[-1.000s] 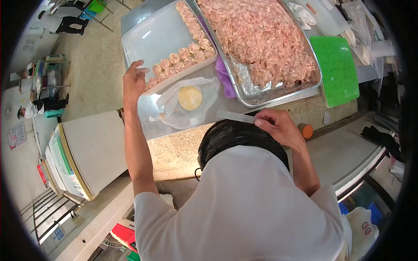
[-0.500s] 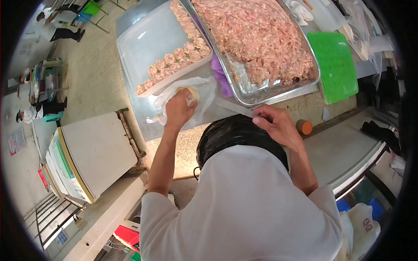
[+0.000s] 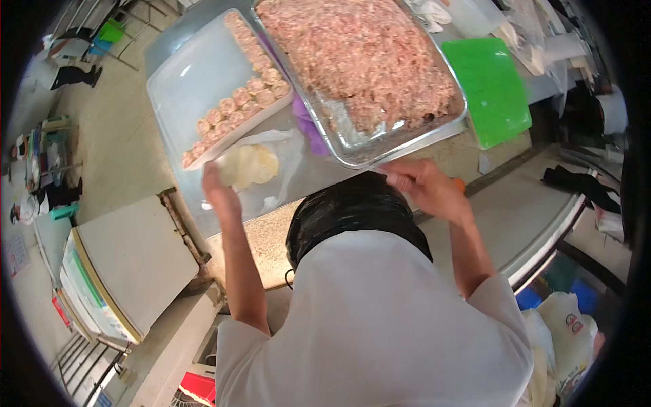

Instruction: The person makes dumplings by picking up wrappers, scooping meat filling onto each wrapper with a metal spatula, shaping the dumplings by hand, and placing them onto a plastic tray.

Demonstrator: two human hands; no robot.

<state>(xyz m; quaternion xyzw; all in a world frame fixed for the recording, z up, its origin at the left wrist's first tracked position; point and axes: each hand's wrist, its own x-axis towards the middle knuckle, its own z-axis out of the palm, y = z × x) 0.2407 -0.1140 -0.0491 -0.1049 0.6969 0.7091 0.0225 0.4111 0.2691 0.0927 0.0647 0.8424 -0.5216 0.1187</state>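
Observation:
My left hand (image 3: 221,193), smeared by motion, is at the left of a clear plastic bag (image 3: 290,152). A blurred pale dumpling wrapper (image 3: 232,167) shows at its fingertips, overlapping round yellowish wrappers (image 3: 261,163) on the bag. My right hand (image 3: 428,190) is closed on a thin flat tool, mostly hidden, by the near corner of a metal tray (image 3: 352,161). Pinkish minced meat (image 3: 366,61) fills most of that tray. Beyond my left hand, a white plastic tray (image 3: 180,88) holds rows of open-topped meat dumplings (image 3: 227,107) along two sides.
A green lid or board (image 3: 485,88) lies right of the meat tray. Purple cloth (image 3: 308,125) shows between the trays. A black plastic bag or apron (image 3: 352,210) is at my waist. A white-topped cabinet (image 3: 132,258) stands to the left; people are at the far left.
My left hand has moved left off the stack of wrappers, uncovering it, with a pale wrapper at its fingers. My right hand stays near the meat tray's corner. The whole view has shifted.

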